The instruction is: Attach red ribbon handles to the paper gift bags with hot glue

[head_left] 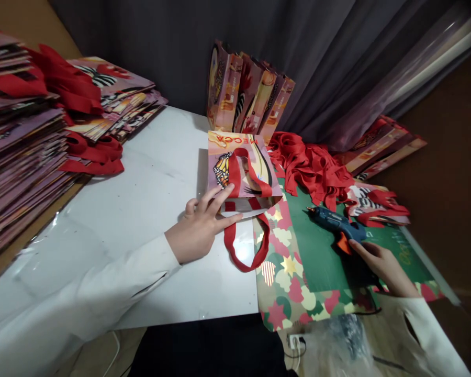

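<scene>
A small paper gift bag [215,152] printed with a butterfly lies on the white table, its mouth facing me. One red ribbon handle [235,175] rests on its upper panel; another red ribbon loop [245,267] hangs out of the mouth toward me. My left hand [198,225] grips the bag's rim at the left, fingers on the upper panel and thumb at the mouth. My right hand [380,264] is closed around the handle of a dark blue glue gun [332,222] with an orange trigger. Its nozzle points left toward the bag, apart from it. The grip is partly in shadow.
Tall stacks of flat printed bags [19,157] with red ribbons stand at left. Several upright bags [247,94] line the curtain [160,42]. A heap of red ribbons [310,162] lies behind the green patterned sheet [314,262]. Folded bags [377,204] sit at right.
</scene>
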`<state>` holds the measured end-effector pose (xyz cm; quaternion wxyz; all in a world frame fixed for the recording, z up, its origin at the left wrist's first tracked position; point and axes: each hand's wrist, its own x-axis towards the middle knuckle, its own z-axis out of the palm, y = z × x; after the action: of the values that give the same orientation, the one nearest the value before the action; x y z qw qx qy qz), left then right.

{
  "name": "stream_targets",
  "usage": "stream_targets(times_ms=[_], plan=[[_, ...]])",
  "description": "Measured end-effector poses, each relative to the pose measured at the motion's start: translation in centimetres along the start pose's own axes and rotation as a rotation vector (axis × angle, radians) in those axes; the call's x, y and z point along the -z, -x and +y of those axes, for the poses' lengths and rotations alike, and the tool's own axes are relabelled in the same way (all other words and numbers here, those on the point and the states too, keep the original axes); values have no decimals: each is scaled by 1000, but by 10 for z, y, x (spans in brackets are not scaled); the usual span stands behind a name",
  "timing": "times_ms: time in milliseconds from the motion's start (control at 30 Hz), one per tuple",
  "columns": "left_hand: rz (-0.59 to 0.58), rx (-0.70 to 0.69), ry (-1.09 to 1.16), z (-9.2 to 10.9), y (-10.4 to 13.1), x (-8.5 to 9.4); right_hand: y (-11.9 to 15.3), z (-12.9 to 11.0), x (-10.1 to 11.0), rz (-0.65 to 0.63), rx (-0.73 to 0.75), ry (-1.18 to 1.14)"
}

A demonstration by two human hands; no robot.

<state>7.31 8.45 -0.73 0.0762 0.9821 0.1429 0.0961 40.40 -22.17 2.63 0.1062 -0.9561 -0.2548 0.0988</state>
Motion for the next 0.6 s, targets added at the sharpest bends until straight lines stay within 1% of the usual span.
stream_targets(times_ms=[33,100,133,167,200,233,267,333,367,400,467,533,567,600], plan=[[4,1,5,0,0,0,3,-6,-2,37,-11,117],[12,1,3,0,0,-1,11,-26,-6,199,24,264],[17,-2,-1,0,0,-1,15,-41,-9,299,84,266],[22,-4,-4,-1,0,-1,20,-59,-13,382,167,203],[29,-7,-6,-1,0,-2,24,-80,-18,391,268,77],[34,-9,-7,-1,0,-2,27,-102,-24,325,365,-79],[36,-12,-7,-1,0,-2,30,-124,-31,211,440,-217],[29,-16,-16,-1,0,-2,30,-163,-48,2,476,-387],[26,-19,-25,0,-1,-2,28,-179,-57,-52,466,-419],[24,-22,-35,0,-1,-2,25,-192,-66,-74,457,-418],[25,-27,-55,0,-1,-2,18,-206,-80,-43,417,-404],[33,-36,-70,-1,0,-3,14,-209,-85,-4,374,-449],[40,-40,-74,-1,0,-3,15,-206,-83,-23,365,-506],[48,-42,-76,-1,0,-4,19,-199,-78,-84,366,-578]])
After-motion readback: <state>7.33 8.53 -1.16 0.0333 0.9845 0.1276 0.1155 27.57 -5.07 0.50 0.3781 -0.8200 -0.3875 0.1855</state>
